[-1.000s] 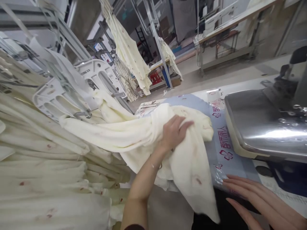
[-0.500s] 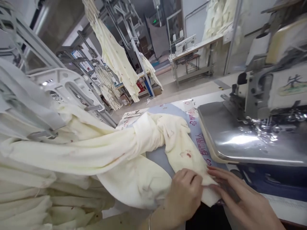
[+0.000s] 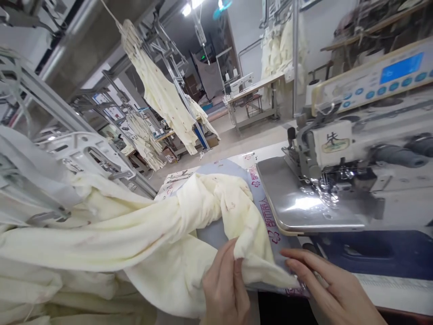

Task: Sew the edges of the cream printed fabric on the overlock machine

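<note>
A pale yellow garment [image 3: 165,216] of soft fabric with small reddish prints stretches from the left and bunches into a thick fold in front of me. My left hand [image 3: 226,282] is closed, pinching the edge of a sleeve-like end [image 3: 259,243] between thumb and fingers. Beside that end's pointed tip, my right hand [image 3: 324,275] has its fingers stretched out and apart, gripping nothing that I can see. Whether its lower fingers touch the fabric tip is hard to make out. Under the fabric lies a blue-grey tabletop [image 3: 213,232] edged with printed tape.
To the right stands a sewing machine [image 3: 333,140] with a shiny metal plate [image 3: 287,194] and a lit control panel [image 3: 402,67]. A white hanger frame [image 3: 88,153] is at the left. More pale garments [image 3: 162,95] hang behind, near another sewing table [image 3: 252,88].
My left hand has shifted left and now pinches the fabric edge, lifting it. My right hand's fingers have come off the fabric end. The head view has turned, showing more of the machine.
</note>
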Motion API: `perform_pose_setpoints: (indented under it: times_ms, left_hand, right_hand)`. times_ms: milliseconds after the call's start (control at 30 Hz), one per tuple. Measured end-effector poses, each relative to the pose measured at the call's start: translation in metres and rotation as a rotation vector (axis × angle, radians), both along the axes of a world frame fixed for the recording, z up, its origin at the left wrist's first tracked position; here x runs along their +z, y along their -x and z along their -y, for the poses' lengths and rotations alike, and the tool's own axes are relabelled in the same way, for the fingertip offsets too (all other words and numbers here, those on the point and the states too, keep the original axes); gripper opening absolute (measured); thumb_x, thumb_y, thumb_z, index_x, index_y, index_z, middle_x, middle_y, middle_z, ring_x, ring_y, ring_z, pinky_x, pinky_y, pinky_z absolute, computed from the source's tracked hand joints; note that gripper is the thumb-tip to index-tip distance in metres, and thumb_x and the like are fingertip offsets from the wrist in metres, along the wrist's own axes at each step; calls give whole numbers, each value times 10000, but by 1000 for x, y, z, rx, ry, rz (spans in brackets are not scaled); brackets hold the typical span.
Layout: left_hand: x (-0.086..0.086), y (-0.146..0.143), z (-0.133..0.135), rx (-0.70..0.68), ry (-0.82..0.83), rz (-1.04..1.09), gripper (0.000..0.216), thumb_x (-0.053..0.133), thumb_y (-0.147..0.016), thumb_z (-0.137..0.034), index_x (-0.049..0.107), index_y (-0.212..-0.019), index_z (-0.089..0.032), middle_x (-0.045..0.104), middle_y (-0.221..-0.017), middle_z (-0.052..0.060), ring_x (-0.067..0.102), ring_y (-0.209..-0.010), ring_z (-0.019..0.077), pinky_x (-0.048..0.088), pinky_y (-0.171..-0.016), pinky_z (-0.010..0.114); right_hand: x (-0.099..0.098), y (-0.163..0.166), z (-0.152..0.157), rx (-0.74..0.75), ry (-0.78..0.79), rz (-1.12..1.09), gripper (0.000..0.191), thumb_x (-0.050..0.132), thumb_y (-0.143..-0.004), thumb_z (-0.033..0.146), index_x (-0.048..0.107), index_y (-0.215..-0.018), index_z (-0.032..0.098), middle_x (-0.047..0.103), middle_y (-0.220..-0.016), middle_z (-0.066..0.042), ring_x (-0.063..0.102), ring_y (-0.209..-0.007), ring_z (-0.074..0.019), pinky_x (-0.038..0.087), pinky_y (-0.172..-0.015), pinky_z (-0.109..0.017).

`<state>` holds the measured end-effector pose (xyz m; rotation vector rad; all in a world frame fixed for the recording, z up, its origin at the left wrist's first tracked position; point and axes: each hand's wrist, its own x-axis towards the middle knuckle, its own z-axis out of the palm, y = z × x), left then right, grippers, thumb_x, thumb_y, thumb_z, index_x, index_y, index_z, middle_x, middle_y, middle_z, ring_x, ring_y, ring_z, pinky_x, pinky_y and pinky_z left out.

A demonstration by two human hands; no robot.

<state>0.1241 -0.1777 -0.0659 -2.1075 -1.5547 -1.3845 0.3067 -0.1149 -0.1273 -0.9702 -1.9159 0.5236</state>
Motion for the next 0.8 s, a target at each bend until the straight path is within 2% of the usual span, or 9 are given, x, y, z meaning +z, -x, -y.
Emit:
perform_pose_setpoints:
  times_ms: [100,233,333,400,500,567,633,700,800]
  left_hand:
    - [4,-4,2,-30,175,175,294,382,-982,-173,591,-1189,-165,684,-1087,106,660,-994,190,553,-828,271]
    - [0,-23,2,19,429,535,341,376,-1008,-355,662,-1031,-171,710,-871,56,664,-773,165,534,-683,229]
    - [-5,-32,5,80,480,649,366,396,-1000,-395,676,-1012,-160,714,-888,64,662,-793,168,522,-702,220]
    - [-9,-30,7,116,404,608,337,399,-1001,-354,670,-1058,-164,714,-972,78,669,-870,179,525,-759,230]
    - [-13,-17,7,191,195,374,310,375,-992,-213,635,-1157,-177,692,-1102,90,653,-1019,183,507,-883,257]
    - [-13,-10,1,214,67,183,316,399,-954,-117,620,-1169,-181,661,-1187,96,624,-1110,182,489,-942,267]
    - [-10,-11,-8,146,11,70,301,437,-902,-52,612,-1112,-181,643,-1222,99,615,-1134,181,492,-945,269]
    - [-3,-20,-19,7,105,70,289,455,-856,-27,582,-1060,-188,666,-1141,80,651,-1032,162,518,-866,246]
    - [15,-38,-32,-184,547,123,361,538,-770,-49,565,-1091,-212,664,-941,13,644,-835,133,508,-735,206]
  right_hand:
    - [3,8,10,24,-18,7,248,492,-926,342,630,-1078,202,703,-1010,-38,700,-832,-153,580,-660,-192]
    - [-2,32,29,11,-76,39,520,558,-739,285,510,-1235,134,660,-1140,-96,678,-971,-193,588,-736,-243]
    - [-4,38,33,-27,-114,70,436,494,-794,277,503,-1204,127,694,-1016,-78,699,-842,-165,577,-641,-211]
    - [-3,29,27,-62,-171,87,273,399,-859,230,564,-1070,176,705,-856,-16,692,-686,-141,551,-545,-206]
    - [5,0,11,-162,-252,107,270,334,-888,184,603,-908,202,688,-715,21,653,-523,-137,491,-418,-217]
    - [15,-22,2,-253,-271,110,220,389,-905,227,608,-905,202,684,-675,25,639,-481,-134,421,-326,-202]
    - [25,-40,-4,-275,-247,69,177,435,-920,268,605,-937,222,684,-664,50,658,-526,-112,377,-292,-153]
    - [31,-53,-6,-226,-167,-21,160,458,-932,287,606,-985,256,694,-700,86,674,-586,-85,394,-328,-94]
    - [28,-68,-8,-242,-33,-114,153,515,-920,367,631,-1002,308,691,-722,128,635,-498,-62,413,-355,-69]
